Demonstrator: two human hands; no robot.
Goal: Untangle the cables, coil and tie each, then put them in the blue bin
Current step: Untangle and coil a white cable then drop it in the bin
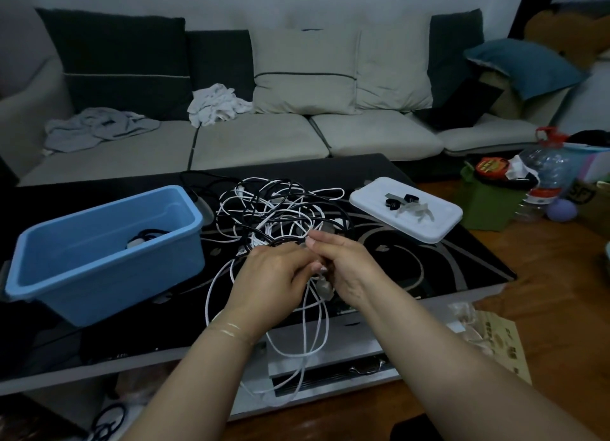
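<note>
Two hands: left hand [274, 272] and right hand [343, 269] meet, fingers curled, pinching a white cable [317, 335] looping off the table edge.
Coffee table [429, 259]: black glass.
Blue bin [105, 252]: table left, coiled cable inside.
Cable tangle [280, 212]: black and white, table centre.
White lid [406, 209]: right, ties on top.

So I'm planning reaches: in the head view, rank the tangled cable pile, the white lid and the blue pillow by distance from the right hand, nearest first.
1. Tangled cable pile, just beyond the right hand.
2. White lid, to its right on the table.
3. Blue pillow, far right on the sofa.
</note>
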